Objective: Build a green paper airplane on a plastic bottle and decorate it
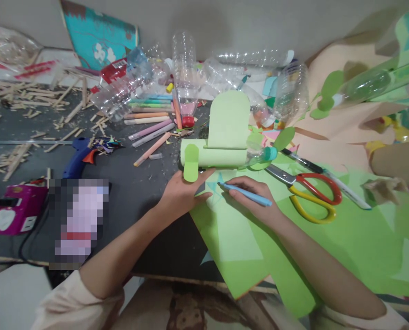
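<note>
In my right hand (254, 197) is a light blue marker (249, 194), its tip down on a pale green sheet of paper (240, 233). Blue marks show on the paper around the tip. My left hand (182, 195) lies flat with fingers and thumb spread, steadying the left edge of the same sheet. Just beyond both hands lies a plastic bottle wrapped in green paper (221, 153), with a teal cap (269, 153). A rounded pale green paper flap (229, 119) stands up from it, and a small green paper strip (191, 162) hangs over its left end.
Scissors (316, 197) with red and yellow handles lie right of my right hand, beside a black pen (302, 160). Several markers (152, 130) and clear bottles (184, 68) lie behind. At left are a blue glue gun (80, 153), wood sticks (35, 98) and a magenta box (17, 208).
</note>
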{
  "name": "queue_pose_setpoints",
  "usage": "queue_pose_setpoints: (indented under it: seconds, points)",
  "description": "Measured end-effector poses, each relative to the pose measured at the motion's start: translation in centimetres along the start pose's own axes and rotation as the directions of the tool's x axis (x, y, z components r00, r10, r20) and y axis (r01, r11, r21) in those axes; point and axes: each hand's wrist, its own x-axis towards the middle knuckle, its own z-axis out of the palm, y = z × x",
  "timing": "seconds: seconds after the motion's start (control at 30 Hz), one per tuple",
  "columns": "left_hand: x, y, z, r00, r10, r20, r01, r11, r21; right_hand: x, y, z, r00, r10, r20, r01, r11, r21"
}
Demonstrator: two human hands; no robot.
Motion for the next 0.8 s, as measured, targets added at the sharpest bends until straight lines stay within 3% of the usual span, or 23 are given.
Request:
queue_pose_setpoints:
  seconds: [0.47, 0.63, 0.8]
  points:
    - [0.42, 0.2, -0.44, 0.996, -0.044, 0.072, 0.043, 0.999, 0.006, 0.14, -0.49, 0.14, 1.0, 0.016, -0.01, -0.016, 0.999, -0.04]
    - [0.27, 0.16, -0.29, 0.997, -0.041, 0.072, 0.04, 0.999, 0.007, 0.15, -0.49, 0.05, 0.998, 0.023, 0.054, -0.022, 0.999, -0.025]
    - [0.22, 0.15, -0.32, 0.997, -0.037, 0.072, 0.035, 0.999, 0.033, 0.23, -0.75, 0.04, 0.999, 0.031, 0.007, -0.031, 0.999, -0.022]
